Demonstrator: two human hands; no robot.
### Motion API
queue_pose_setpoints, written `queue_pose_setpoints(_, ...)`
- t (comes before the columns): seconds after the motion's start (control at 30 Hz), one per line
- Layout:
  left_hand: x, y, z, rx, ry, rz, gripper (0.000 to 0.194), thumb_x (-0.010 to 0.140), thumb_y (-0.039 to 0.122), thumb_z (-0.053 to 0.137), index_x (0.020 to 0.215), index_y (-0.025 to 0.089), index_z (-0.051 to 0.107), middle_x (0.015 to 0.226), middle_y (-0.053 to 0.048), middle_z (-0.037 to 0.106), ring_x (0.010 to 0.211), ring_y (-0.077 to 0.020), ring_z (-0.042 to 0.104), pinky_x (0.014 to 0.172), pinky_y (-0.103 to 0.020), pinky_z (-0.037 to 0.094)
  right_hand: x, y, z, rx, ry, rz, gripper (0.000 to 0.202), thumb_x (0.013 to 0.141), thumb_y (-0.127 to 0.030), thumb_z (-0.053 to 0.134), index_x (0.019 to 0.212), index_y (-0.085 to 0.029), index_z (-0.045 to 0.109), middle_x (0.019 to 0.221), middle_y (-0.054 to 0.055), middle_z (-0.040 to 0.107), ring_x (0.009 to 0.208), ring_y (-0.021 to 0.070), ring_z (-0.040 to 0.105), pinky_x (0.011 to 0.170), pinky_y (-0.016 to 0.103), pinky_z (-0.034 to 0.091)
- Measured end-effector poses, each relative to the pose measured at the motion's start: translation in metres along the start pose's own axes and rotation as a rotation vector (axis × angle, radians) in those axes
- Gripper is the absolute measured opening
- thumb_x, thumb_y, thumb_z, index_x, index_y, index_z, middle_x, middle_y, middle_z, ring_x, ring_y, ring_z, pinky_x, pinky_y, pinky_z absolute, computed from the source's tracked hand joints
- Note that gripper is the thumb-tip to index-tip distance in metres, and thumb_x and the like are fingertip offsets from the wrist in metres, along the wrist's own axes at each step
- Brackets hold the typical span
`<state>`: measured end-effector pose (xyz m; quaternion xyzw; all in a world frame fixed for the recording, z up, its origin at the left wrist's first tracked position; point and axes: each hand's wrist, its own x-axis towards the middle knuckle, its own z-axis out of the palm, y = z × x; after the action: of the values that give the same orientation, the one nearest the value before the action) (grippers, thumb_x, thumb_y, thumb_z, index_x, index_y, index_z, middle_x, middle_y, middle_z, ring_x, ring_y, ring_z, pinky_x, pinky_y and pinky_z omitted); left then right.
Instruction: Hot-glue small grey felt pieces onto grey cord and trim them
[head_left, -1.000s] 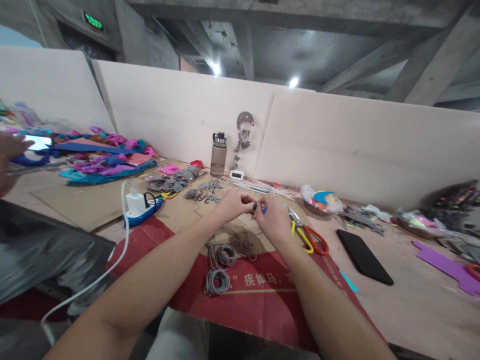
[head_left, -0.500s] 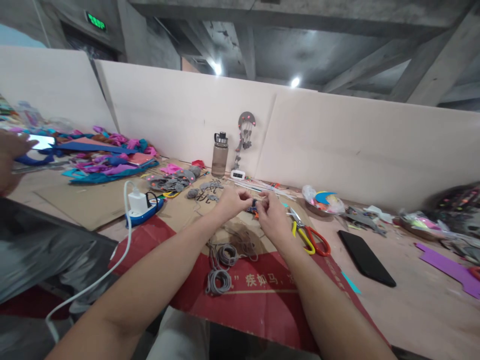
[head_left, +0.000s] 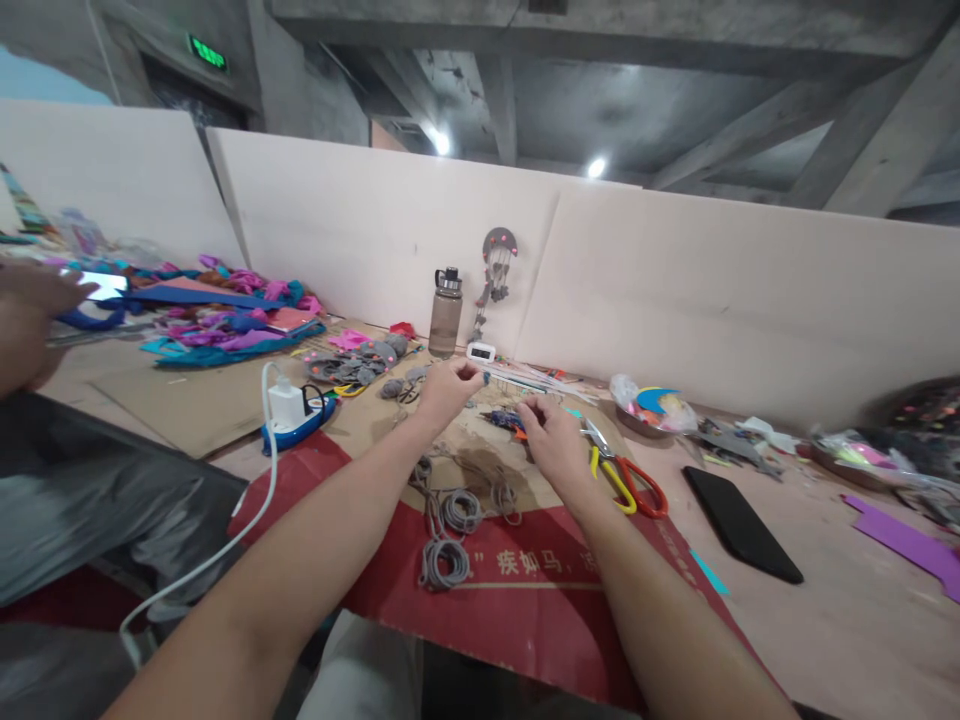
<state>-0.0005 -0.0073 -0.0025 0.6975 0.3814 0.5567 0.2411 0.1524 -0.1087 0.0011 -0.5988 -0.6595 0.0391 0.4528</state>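
Note:
My left hand [head_left: 450,392] is closed in a pinch, with a small dark teal piece [head_left: 486,379] at its fingertips. To its right, my right hand [head_left: 553,435] has its fingers curled together; what they hold, if anything, is too small to make out. A dark blue tool with an orange part [head_left: 501,419] lies between the hands, its right end partly hidden by my right fingers. Grey cord in coils [head_left: 445,563] rests below the hands on the red and brown cardboard [head_left: 517,610]. Scissors with yellow and red handles [head_left: 626,485] lie just right of my right hand.
A bottle [head_left: 445,315] stands at the back beside a small white clock [head_left: 481,352]. On the right are a black phone [head_left: 742,522] and a bowl [head_left: 645,424]. A power strip [head_left: 298,428] with a white cable sits left, near another person's hand [head_left: 45,310].
My hands were together at a small dark piece. They have now moved apart, the left one going left and up with the teal piece, the right one a little to the right.

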Motion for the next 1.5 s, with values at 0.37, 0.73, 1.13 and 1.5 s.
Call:
queue_pose_setpoints(0.37,0.028,-0.042,-0.018,-0.427,0.307,-0.355,0.016,0.066,0.029,0.06,0.071,0.014,0.06,0.058,0.001,0.058,0.048,-0.0079,0.049,0.042,-0.017,0.033,-0.004,-0.009,-0.008,0.514,-0.035,0.046,0.031,0.079,-0.05,0.052,0.08,-0.019,0.056,0.056,-0.006,0.041,0.05,0.0086,0.035,0.046,0.02,0.033)
queue_pose_setpoints(0.73,0.021,-0.033,-0.01,-0.606,0.096,-0.354,0.024,0.062,0.034,0.068,0.074,0.015,0.06,0.064,0.001,0.057,0.054,-0.0066,0.053,0.043,-0.015,0.032,0.0,-0.007,-0.015,0.049,-0.417,-0.216,0.043,0.09,-0.043,0.037,0.07,-0.018,0.066,0.076,0.003,0.064,0.074,0.0144,0.056,0.072,0.026,0.042)
queue_pose_setpoints(1.13,0.008,-0.01,0.0,-0.637,-0.103,-0.3,0.027,0.062,0.037,0.071,0.072,0.014,0.061,0.051,0.005,0.047,0.044,-0.0038,0.039,0.041,-0.017,0.023,0.005,0.057,0.005,-0.664,-0.161,0.088,0.017,0.078,-0.032,0.058,0.079,-0.017,0.065,0.078,0.013,0.066,0.077,0.0216,0.061,0.069,0.031,0.043)
queue_pose_setpoints(1.5,0.0,-0.003,0.013,-0.916,-0.24,-0.493,0.028,0.058,0.03,0.076,0.071,0.012,0.059,0.061,0.003,0.051,0.044,-0.0007,0.038,0.037,-0.014,0.02,0.003,0.064,0.02,-0.588,-0.215,0.169,0.016,0.071,-0.021,0.053,0.08,-0.018,0.065,0.074,0.01,0.069,0.062,0.0192,0.062,0.054,0.026,0.042)
